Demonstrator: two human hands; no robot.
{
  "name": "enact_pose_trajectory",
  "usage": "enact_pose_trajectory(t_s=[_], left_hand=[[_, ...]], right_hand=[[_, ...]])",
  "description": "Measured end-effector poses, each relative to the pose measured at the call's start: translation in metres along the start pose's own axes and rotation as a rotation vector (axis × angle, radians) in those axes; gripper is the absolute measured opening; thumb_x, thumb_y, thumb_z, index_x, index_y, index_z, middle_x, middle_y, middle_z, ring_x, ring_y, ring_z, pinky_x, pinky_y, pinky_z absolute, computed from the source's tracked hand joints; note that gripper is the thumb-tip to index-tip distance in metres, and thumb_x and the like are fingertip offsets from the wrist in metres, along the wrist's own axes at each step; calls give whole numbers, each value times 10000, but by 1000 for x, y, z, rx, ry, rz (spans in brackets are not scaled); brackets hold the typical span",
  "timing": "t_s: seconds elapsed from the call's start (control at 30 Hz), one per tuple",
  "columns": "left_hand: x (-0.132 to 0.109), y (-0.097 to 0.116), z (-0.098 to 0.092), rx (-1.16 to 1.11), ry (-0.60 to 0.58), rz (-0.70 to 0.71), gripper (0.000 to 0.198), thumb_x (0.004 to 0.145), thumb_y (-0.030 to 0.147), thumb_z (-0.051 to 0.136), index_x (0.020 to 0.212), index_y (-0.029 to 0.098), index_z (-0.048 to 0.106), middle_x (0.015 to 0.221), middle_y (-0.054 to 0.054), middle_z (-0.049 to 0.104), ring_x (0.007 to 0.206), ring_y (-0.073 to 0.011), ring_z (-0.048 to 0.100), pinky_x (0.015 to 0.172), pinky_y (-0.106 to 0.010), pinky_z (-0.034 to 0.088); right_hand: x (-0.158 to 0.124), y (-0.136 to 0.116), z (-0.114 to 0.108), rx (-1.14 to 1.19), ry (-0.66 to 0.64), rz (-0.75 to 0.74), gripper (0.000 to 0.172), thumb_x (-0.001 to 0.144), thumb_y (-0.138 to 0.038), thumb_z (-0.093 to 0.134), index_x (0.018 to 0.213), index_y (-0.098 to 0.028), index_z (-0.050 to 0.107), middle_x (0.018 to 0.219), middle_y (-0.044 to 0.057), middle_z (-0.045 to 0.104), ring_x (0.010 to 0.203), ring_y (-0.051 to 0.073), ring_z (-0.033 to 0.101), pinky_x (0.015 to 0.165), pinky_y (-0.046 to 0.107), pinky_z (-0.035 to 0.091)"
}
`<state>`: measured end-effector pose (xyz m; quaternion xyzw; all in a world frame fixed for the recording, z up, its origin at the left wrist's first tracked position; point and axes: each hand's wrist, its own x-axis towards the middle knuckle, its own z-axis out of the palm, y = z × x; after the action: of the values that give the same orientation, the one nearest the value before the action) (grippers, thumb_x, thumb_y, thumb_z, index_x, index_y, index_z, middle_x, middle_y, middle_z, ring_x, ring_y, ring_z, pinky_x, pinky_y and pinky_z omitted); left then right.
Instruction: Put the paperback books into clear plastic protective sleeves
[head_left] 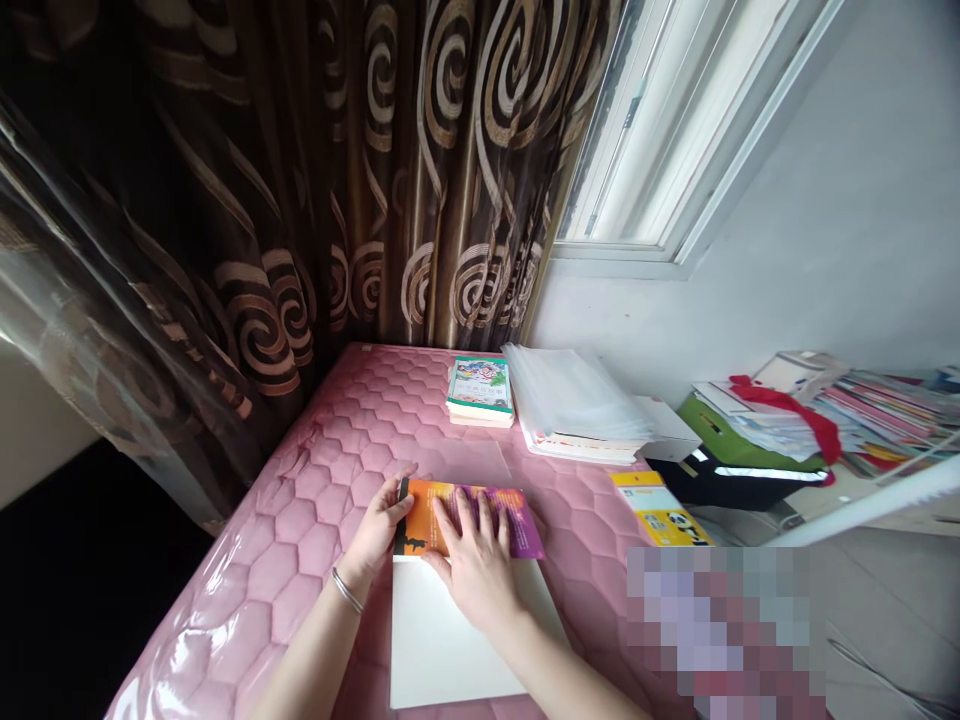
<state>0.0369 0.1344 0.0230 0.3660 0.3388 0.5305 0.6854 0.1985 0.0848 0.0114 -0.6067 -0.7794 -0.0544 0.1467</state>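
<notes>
A book with an orange and purple cover (pixel 517 520) lies on a pink quilted surface (pixel 315 500), over the top of a white sheet (pixel 442 640). My right hand (pixel 476 560) lies flat on the cover, fingers spread. My left hand (pixel 379 530) holds the book's left edge at the spine, thumb on the cover. A thin bracelet sits on my left wrist.
Farther back lie a small stack of green-covered books (pixel 481 390) and a pile of clear plastic sleeves over books (pixel 574 400). A yellow booklet (pixel 660 510) lies at the right edge. Beyond it are a green box (pixel 739 440) and stacked papers. A brown swirl curtain (pixel 300 180) hangs behind.
</notes>
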Motion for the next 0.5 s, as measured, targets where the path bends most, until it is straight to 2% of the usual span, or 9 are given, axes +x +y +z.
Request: enact_pose_trajectory(t_s=[0.13,0.23,0.37,0.43,0.5], left_hand=[[-2,0,0,48,13,20,611,734,279,756,1312,220,565,1170,-79,684,1073,-245,635,931,-335,479],[-2,0,1,105,49,33,558,720,291,769,1246,203,606,1110,-74,694,1018,-238,649,875,-318,502],[-3,1,4,123,95,72,513,682,315,795,1153,183,642,971,-49,701,892,-207,663,786,-290,525],[-2,1,5,100,89,49,541,680,335,796,1172,190,624,930,-37,698,832,-195,666,738,-286,537],[-2,0,5,79,76,23,588,684,340,795,1218,208,588,932,-27,696,809,-186,670,713,-282,547]], right_hand=[[-1,0,7,3,36,-6,633,900,-499,519,1484,-317,354,1535,114,373,1378,445,304,1082,665,192],[-2,-1,9,24,86,-25,666,893,-490,539,1498,-326,314,1554,111,335,1402,441,262,1092,666,172],[1,4,-6,124,133,-66,580,911,-454,518,1457,-299,399,1518,103,394,1394,394,299,1101,602,236],[6,16,-18,204,186,11,490,938,-429,458,1401,-270,475,1467,113,455,1343,357,382,1070,560,307],[13,37,-27,301,271,209,481,937,-445,426,1349,-216,522,1418,153,494,1274,353,452,1027,556,353]])
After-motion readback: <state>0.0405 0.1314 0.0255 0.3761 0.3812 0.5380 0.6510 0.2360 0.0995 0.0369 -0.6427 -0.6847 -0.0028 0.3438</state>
